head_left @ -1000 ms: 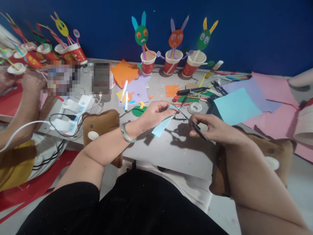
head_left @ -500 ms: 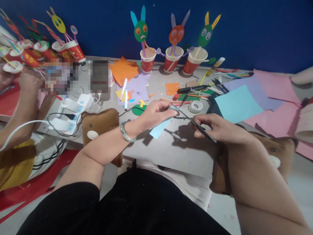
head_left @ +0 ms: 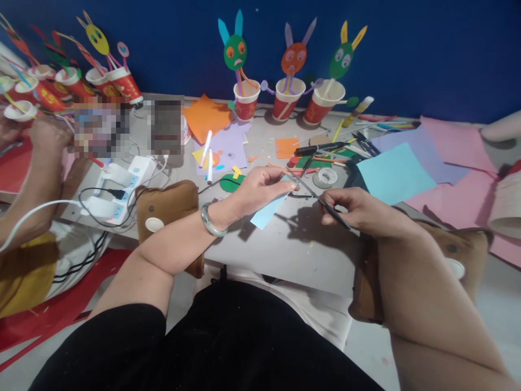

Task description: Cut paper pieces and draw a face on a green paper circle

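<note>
My left hand pinches a narrow strip of light blue paper between thumb and fingers, above the grey table. My right hand is closed around the black handles of a pair of scissors. The blades point up and left, and their tips reach the paper's upper end beside my left thumb. Whether the blades touch the paper I cannot tell. Behind my hands lie a roll of clear tape and a black pen.
Red paper cups with paper creature heads stand along the blue wall. Coloured sheets, among them a light blue one, lie at the right. A power strip with cables is at the left, near a co-worker's arm. Markers lie behind my left hand.
The scissor handles in my right hand have shifted slightly up and left, and the blades look closer together. My left hand and the paper strip have barely moved.
</note>
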The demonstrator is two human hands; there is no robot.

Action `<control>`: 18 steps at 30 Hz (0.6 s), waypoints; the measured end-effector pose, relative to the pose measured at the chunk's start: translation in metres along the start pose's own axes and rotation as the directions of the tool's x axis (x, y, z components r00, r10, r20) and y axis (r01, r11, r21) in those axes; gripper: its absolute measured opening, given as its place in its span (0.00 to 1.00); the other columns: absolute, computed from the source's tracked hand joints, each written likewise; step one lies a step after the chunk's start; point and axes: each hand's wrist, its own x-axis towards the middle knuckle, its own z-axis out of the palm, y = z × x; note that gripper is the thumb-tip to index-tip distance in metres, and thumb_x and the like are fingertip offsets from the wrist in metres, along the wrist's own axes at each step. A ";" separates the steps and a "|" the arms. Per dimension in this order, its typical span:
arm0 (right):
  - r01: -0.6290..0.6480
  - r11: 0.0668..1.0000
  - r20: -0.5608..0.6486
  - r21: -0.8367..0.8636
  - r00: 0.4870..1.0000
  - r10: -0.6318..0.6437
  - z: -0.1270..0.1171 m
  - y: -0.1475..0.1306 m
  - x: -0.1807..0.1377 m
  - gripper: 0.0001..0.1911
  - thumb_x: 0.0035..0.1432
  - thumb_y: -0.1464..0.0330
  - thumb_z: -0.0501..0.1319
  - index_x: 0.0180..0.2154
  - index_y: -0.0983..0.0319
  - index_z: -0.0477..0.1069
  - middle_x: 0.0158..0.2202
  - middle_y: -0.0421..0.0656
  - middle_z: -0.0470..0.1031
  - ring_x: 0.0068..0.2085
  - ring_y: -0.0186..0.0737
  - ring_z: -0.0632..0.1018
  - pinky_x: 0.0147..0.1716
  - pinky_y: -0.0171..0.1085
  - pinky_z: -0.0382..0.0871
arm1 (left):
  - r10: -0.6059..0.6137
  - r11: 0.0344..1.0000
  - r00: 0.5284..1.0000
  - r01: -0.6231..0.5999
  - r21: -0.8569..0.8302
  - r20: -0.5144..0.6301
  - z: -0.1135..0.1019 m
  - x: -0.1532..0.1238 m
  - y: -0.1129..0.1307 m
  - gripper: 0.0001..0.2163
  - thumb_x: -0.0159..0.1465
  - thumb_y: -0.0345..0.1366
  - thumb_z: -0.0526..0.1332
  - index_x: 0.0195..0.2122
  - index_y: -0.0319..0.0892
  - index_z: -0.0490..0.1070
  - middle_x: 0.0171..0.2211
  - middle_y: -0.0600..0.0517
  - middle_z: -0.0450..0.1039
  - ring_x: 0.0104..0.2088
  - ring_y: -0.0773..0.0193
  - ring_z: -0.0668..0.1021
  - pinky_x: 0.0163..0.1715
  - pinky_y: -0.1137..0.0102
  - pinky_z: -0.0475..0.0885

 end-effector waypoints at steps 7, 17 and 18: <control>0.020 0.977 -0.574 -0.213 0.806 -0.141 0.008 -0.009 0.000 0.26 0.51 0.48 0.75 0.26 0.57 0.65 0.26 0.41 0.71 0.30 0.38 0.67 0.32 0.41 0.61 | -0.009 1.000 0.989 0.007 -0.009 -0.146 -0.002 0.007 -0.016 0.13 0.67 0.39 0.70 0.26 0.43 0.73 0.25 0.58 0.66 0.28 0.70 0.66 0.32 0.69 0.62; -0.430 0.701 -0.526 -0.569 0.845 0.091 0.000 -0.003 -0.065 0.14 0.51 0.52 0.66 0.29 0.55 0.71 0.32 0.47 0.79 0.35 0.53 0.77 0.36 0.45 0.64 | 0.011 0.993 0.998 -0.018 -0.116 -0.060 -0.008 0.024 -0.038 0.07 0.57 0.31 0.74 0.37 0.40 0.79 0.29 0.57 0.75 0.30 0.71 0.74 0.36 0.70 0.70; -0.457 0.670 -0.527 -0.584 0.842 0.115 0.003 0.002 -0.069 0.15 0.51 0.52 0.65 0.30 0.55 0.72 0.33 0.47 0.80 0.35 0.53 0.77 0.36 0.45 0.64 | 0.021 0.996 0.998 -0.026 -0.090 -0.055 -0.007 0.025 -0.042 0.09 0.57 0.30 0.74 0.38 0.40 0.80 0.27 0.58 0.74 0.29 0.72 0.74 0.35 0.70 0.69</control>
